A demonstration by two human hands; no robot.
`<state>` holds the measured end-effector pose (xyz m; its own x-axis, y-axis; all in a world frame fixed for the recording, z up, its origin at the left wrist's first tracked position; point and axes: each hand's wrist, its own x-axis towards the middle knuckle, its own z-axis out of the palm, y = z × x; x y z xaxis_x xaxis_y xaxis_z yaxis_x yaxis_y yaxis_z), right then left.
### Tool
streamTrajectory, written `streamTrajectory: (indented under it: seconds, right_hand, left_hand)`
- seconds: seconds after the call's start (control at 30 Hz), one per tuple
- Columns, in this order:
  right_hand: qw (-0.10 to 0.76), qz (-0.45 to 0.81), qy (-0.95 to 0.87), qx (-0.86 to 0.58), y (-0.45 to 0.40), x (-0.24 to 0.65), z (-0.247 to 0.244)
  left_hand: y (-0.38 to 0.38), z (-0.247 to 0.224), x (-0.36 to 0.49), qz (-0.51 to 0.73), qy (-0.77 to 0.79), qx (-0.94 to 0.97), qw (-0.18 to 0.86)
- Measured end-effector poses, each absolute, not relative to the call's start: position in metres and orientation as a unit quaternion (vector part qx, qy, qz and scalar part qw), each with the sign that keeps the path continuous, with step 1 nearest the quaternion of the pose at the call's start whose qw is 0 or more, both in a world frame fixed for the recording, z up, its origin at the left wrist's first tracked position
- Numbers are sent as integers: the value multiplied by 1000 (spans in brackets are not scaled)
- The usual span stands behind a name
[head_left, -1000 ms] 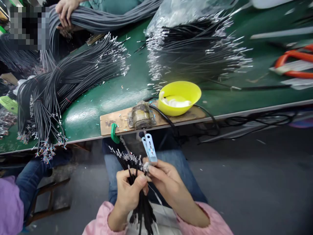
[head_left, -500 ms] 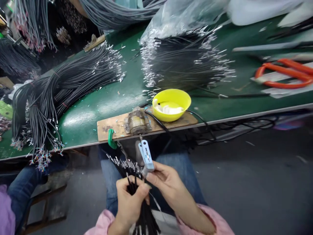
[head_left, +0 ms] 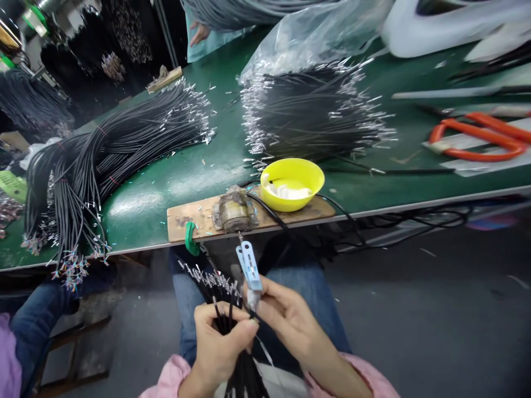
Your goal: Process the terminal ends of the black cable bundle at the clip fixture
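Observation:
In the head view my left hand point(head_left: 222, 342) is closed round a bundle of black cables point(head_left: 245, 376). Their silvery stripped ends point(head_left: 213, 279) fan out above the knuckles. One cable tip rises by the left thumb. My right hand point(head_left: 286, 318) pinches close beside it, at the jaws of a light blue clothespin point(head_left: 249, 266); what sits between those fingertips is hidden. A blurred greyish-white bit point(head_left: 253, 299) shows at the jaws. The clothespin hangs on the shaft of a small taped motor point(head_left: 234, 210), fixed to a wooden board point(head_left: 182, 220) at the table edge.
A yellow bowl point(head_left: 292, 207) with white bits stands on the board, beside a green clamp point(head_left: 191, 239). Black cable bundles point(head_left: 136, 135) and a stack of cables point(head_left: 302, 113) lie on the green table point(head_left: 136, 193). Orange-handled scissors point(head_left: 477, 152) lie right. Another person's hand point(head_left: 200, 33) shows behind.
The view has shifted slightly. The grey cables at the upper left have gone from sight, and a co-worker's hand now shows at the back. My hands stay by the clothespin, its jaws less covered.

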<state>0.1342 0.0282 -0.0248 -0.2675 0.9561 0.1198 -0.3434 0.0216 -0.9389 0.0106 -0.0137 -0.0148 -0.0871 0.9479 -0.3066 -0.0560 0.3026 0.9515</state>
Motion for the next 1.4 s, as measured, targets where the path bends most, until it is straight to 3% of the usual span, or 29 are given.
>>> streamTrajectory:
  seconds: [0.1, 0.2, 0.33, 0.6, 0.97, 1.4]
  right_hand:
    - [412, 762, -417, -276, 36, 143, -26]
    - [380, 744, -443, -326, 51, 151, -20]
    - [437, 663, -468, -387, 75, 150, -4]
    - [481, 691, -407, -353, 71, 123, -8]
    - [525, 494, -582, -376, 26, 137, -19]
    - [559, 443, -569, -410, 25, 138, -24]
  left_hand:
    - [-13, -10, 10, 478, 623, 407, 467]
    - [-10, -2, 11, 482, 637, 424, 427]
    - [-7, 8, 11, 475, 648, 458, 381]
    - [-8, 5, 7, 511, 644, 431, 370]
    - [-15, -7, 3, 475, 671, 383, 421]
    - [-20, -19, 7, 465, 621, 311, 550]
